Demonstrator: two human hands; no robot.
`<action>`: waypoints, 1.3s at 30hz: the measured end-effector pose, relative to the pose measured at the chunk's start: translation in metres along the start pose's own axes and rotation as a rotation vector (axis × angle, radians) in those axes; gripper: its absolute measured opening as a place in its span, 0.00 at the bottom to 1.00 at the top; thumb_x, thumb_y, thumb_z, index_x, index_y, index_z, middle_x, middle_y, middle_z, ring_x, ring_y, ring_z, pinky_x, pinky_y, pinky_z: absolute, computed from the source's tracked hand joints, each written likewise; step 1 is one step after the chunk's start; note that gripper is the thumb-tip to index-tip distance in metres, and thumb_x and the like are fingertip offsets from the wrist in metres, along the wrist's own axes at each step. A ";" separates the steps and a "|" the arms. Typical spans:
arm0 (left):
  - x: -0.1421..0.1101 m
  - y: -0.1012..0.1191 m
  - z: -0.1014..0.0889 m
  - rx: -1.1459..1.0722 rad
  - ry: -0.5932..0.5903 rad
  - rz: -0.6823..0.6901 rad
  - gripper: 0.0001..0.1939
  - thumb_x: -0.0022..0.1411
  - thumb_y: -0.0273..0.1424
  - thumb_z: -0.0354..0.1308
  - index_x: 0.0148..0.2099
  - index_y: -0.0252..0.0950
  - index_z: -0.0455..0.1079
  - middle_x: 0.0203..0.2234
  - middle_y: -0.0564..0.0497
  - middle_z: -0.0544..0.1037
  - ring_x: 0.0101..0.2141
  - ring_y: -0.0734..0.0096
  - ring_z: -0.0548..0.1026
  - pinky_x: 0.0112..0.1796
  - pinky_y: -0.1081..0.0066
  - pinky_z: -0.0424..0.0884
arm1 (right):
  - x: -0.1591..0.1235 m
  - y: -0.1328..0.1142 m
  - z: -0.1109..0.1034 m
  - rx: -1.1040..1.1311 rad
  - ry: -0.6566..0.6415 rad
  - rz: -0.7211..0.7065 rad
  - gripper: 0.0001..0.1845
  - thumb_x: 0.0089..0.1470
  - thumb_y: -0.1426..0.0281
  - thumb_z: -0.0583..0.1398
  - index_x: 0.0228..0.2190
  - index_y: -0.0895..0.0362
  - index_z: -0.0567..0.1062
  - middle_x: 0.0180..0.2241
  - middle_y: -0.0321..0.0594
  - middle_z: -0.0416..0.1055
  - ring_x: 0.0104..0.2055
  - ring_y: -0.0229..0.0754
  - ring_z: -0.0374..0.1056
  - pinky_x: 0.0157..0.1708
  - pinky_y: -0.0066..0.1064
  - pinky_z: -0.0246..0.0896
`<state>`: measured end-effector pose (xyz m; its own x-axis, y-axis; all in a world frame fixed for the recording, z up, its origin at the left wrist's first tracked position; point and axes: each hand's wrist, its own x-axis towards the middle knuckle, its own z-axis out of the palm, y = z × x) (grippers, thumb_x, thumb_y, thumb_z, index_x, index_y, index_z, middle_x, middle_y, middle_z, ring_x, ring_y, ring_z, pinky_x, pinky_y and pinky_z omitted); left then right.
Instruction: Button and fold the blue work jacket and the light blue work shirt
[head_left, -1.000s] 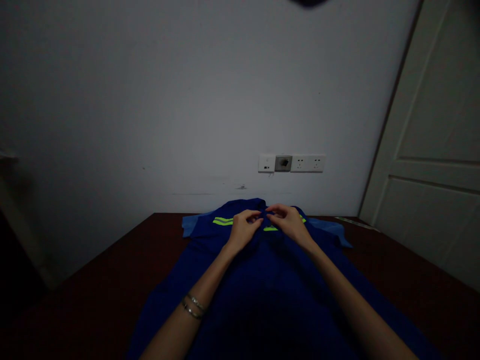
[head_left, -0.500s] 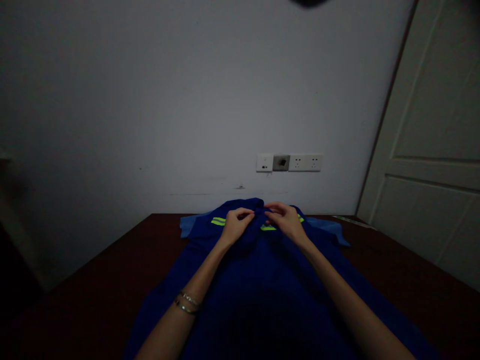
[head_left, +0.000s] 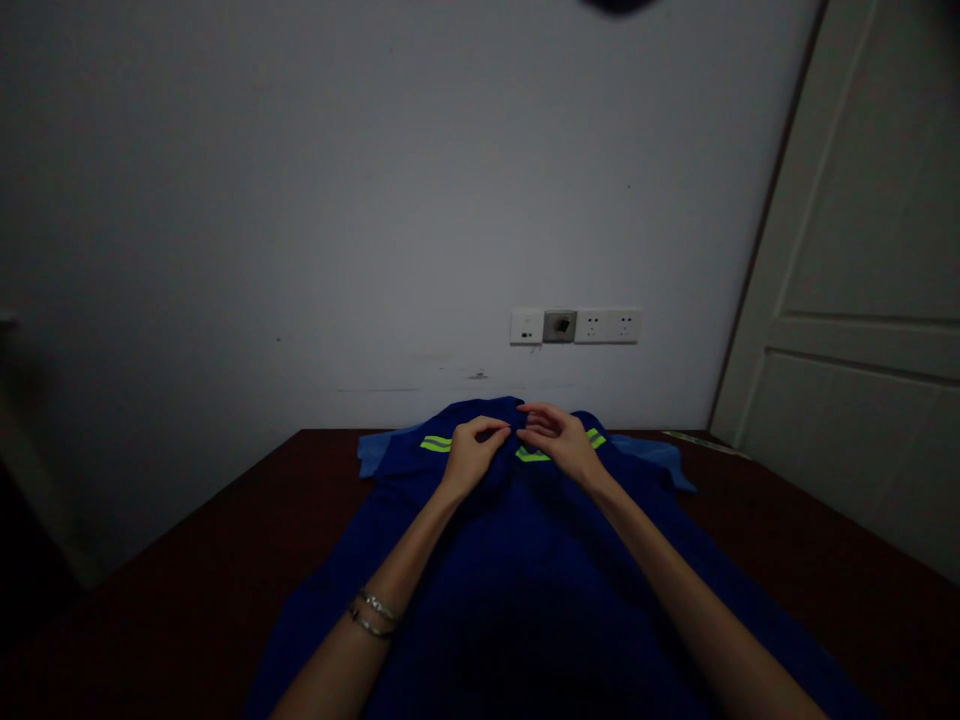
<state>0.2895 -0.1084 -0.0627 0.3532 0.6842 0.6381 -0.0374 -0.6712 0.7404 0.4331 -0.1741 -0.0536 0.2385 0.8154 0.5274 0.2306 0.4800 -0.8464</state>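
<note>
A dark blue work garment (head_left: 517, 560) with yellow-green reflective strips lies spread over the tabletop, its upper end towards the wall. Lighter blue cloth (head_left: 652, 458) shows at both sides of its top. Near the middle of the upper front, my left hand (head_left: 474, 455) pinches the garment's cloth between thumb and forefinger. Close beside it on the right is my right hand (head_left: 561, 440), thumb and forefinger curved and apart at the same spot. Any small fastener between the fingertips is too dark to make out. Two bracelets (head_left: 375, 615) circle my left wrist.
The dark red-brown table (head_left: 247, 530) meets a grey wall (head_left: 375, 220). Wall sockets (head_left: 606, 326) sit above the garment. A pale panelled door (head_left: 862, 300) stands at the right, and a thin flat strip (head_left: 705, 443) lies at the table's back right edge.
My right hand has shifted slightly left towards my left hand, its thumb and forefinger spreading wider. My left hand keeps its pinch in about the same place.
</note>
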 end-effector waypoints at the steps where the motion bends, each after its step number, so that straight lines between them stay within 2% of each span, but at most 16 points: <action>1: -0.001 0.000 0.003 -0.030 0.023 -0.026 0.07 0.51 0.31 0.58 0.31 0.34 0.74 0.29 0.48 0.78 0.33 0.69 0.73 0.37 0.70 0.68 | 0.000 0.001 0.000 0.012 0.003 -0.001 0.22 0.35 0.65 0.66 0.37 0.56 0.73 0.31 0.37 0.70 0.37 0.39 0.68 0.41 0.34 0.64; 7: -0.010 0.003 0.020 -0.320 0.159 -0.296 0.10 0.47 0.33 0.60 0.33 0.33 0.74 0.26 0.51 0.76 0.26 0.73 0.72 0.30 0.73 0.68 | -0.001 0.007 0.000 0.081 -0.011 -0.009 0.31 0.37 0.65 0.65 0.46 0.53 0.68 0.40 0.41 0.71 0.44 0.42 0.67 0.45 0.35 0.63; 10: -0.012 0.004 0.024 -0.460 0.198 -0.379 0.12 0.44 0.33 0.63 0.32 0.32 0.73 0.25 0.51 0.75 0.25 0.76 0.71 0.28 0.75 0.68 | 0.000 0.010 0.000 0.090 0.027 -0.057 0.28 0.37 0.65 0.65 0.44 0.53 0.69 0.42 0.42 0.70 0.46 0.43 0.65 0.43 0.34 0.64; 14: -0.012 0.006 0.025 -0.557 0.240 -0.416 0.12 0.41 0.32 0.65 0.29 0.32 0.72 0.22 0.53 0.73 0.24 0.79 0.70 0.28 0.77 0.67 | 0.002 0.011 0.001 0.043 0.062 -0.074 0.17 0.36 0.64 0.66 0.33 0.56 0.74 0.36 0.40 0.72 0.39 0.42 0.68 0.41 0.34 0.64; 19: -0.013 0.009 0.025 -0.544 0.251 -0.376 0.11 0.41 0.32 0.65 0.28 0.31 0.71 0.20 0.53 0.72 0.22 0.79 0.70 0.26 0.78 0.66 | -0.001 0.007 0.003 -0.036 0.040 -0.003 0.15 0.36 0.63 0.66 0.28 0.59 0.76 0.30 0.41 0.75 0.33 0.42 0.70 0.37 0.34 0.64; 24: -0.011 0.008 0.022 -0.516 0.174 -0.350 0.13 0.42 0.33 0.65 0.31 0.32 0.69 0.20 0.54 0.72 0.22 0.77 0.71 0.27 0.77 0.68 | 0.000 0.007 0.002 -0.064 0.044 -0.029 0.12 0.36 0.64 0.65 0.25 0.59 0.76 0.27 0.40 0.75 0.31 0.42 0.70 0.35 0.33 0.64; 27: -0.005 0.008 0.011 -0.433 0.111 -0.313 0.15 0.46 0.37 0.62 0.35 0.33 0.68 0.17 0.56 0.71 0.21 0.75 0.70 0.26 0.74 0.69 | -0.001 0.003 0.003 -0.090 0.012 -0.049 0.11 0.37 0.64 0.65 0.24 0.59 0.76 0.27 0.39 0.74 0.31 0.41 0.69 0.34 0.32 0.63; 29: 0.000 0.010 -0.001 -0.245 0.105 -0.204 0.14 0.48 0.37 0.62 0.35 0.33 0.70 0.18 0.55 0.70 0.22 0.74 0.70 0.28 0.73 0.68 | -0.002 -0.002 0.004 -0.100 -0.036 -0.062 0.10 0.37 0.64 0.65 0.23 0.59 0.76 0.27 0.39 0.74 0.31 0.40 0.69 0.35 0.31 0.63; 31: 0.005 0.013 -0.014 -0.026 0.077 -0.042 0.12 0.47 0.34 0.63 0.35 0.34 0.72 0.25 0.51 0.73 0.29 0.71 0.72 0.33 0.72 0.68 | -0.004 -0.007 0.006 -0.108 -0.105 -0.077 0.09 0.38 0.65 0.64 0.22 0.58 0.76 0.28 0.38 0.73 0.31 0.39 0.68 0.35 0.31 0.62; 33: 0.009 0.014 -0.025 0.107 -0.029 0.071 0.10 0.46 0.32 0.63 0.34 0.36 0.74 0.36 0.48 0.74 0.39 0.67 0.71 0.41 0.69 0.65 | -0.007 -0.010 0.007 -0.118 -0.166 -0.086 0.09 0.40 0.65 0.64 0.23 0.58 0.75 0.27 0.37 0.73 0.31 0.38 0.67 0.35 0.31 0.62; 35: 0.012 0.014 -0.033 0.133 -0.202 0.077 0.07 0.48 0.32 0.63 0.31 0.36 0.75 0.42 0.46 0.74 0.44 0.64 0.69 0.45 0.67 0.63 | -0.008 -0.010 0.007 -0.138 -0.209 -0.092 0.08 0.40 0.65 0.63 0.23 0.58 0.75 0.27 0.36 0.72 0.31 0.38 0.67 0.34 0.31 0.61; 37: 0.014 0.011 -0.037 0.111 -0.334 0.031 0.06 0.48 0.33 0.62 0.28 0.35 0.75 0.42 0.46 0.75 0.44 0.64 0.70 0.45 0.67 0.62 | -0.008 -0.008 0.006 -0.167 -0.234 -0.118 0.07 0.41 0.66 0.63 0.23 0.57 0.75 0.29 0.37 0.71 0.33 0.38 0.66 0.35 0.31 0.60; 39: 0.015 0.007 -0.039 0.086 -0.376 -0.025 0.07 0.48 0.33 0.62 0.28 0.34 0.75 0.37 0.47 0.77 0.40 0.65 0.71 0.42 0.69 0.63 | -0.006 -0.004 0.004 -0.209 -0.217 -0.155 0.07 0.42 0.66 0.63 0.22 0.57 0.75 0.33 0.40 0.70 0.36 0.39 0.66 0.35 0.31 0.59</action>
<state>0.2582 -0.0919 -0.0396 0.6718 0.5587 0.4863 0.0487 -0.6884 0.7237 0.4272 -0.1795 -0.0541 -0.0162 0.7985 0.6018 0.4421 0.5456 -0.7120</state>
